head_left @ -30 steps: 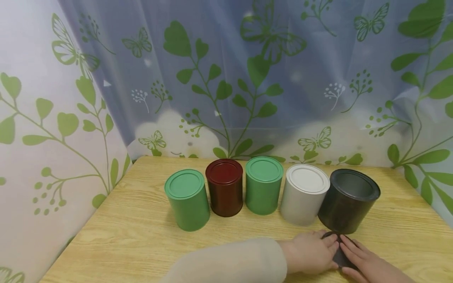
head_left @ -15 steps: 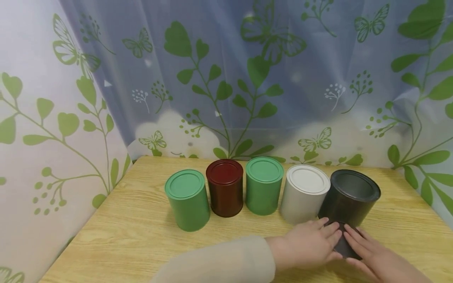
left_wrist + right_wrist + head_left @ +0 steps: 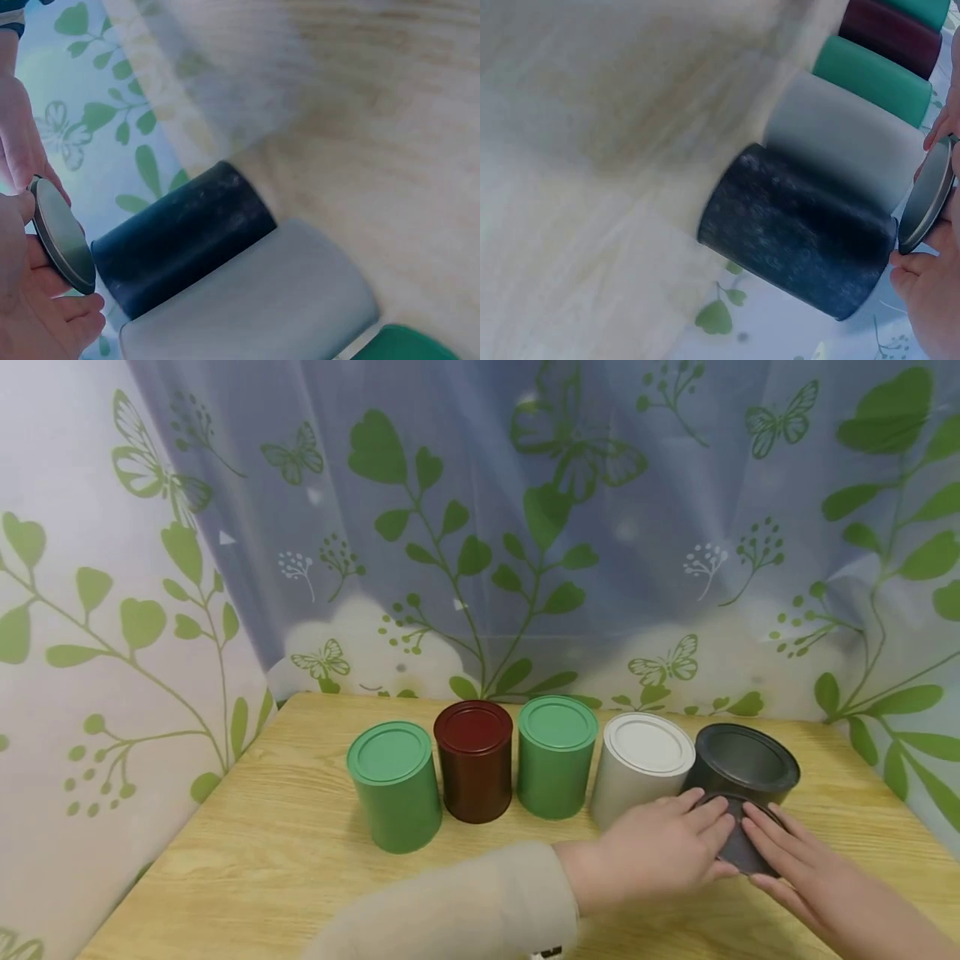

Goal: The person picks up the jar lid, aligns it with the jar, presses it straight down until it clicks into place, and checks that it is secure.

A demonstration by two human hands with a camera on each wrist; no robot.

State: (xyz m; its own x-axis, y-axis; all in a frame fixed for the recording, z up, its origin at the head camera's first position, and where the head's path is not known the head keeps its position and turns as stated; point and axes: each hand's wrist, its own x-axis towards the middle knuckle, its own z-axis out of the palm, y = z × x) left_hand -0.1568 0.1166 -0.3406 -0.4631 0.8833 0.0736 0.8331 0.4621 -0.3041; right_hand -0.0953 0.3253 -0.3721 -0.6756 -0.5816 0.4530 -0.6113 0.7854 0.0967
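Observation:
An uncovered black can point(image 3: 750, 758) stands at the right end of a row of cans. My left hand point(image 3: 652, 852) and my right hand point(image 3: 810, 872) hold a round black lid point(image 3: 744, 845) between them, fingers across its top and thumbs at its near edge. The lid is raised off the table, in front of the can's rim and hiding part of its side. In the left wrist view the lid's pale underside point(image 3: 64, 225) is seen beside the can's top edge. The right wrist view also shows the lid point(image 3: 928, 191) near the black can's rim.
To the left stand a white can point(image 3: 649, 743), a green can point(image 3: 557, 768), a dark red can point(image 3: 477, 777) and another green can point(image 3: 397, 793), all with lids on. They sit on a wooden table point(image 3: 262, 877) before a leaf-patterned curtain point(image 3: 480, 527).
Both hands have lifted the black lid up and forward from the table in front of the black can to near its rim. The cans stay in place.

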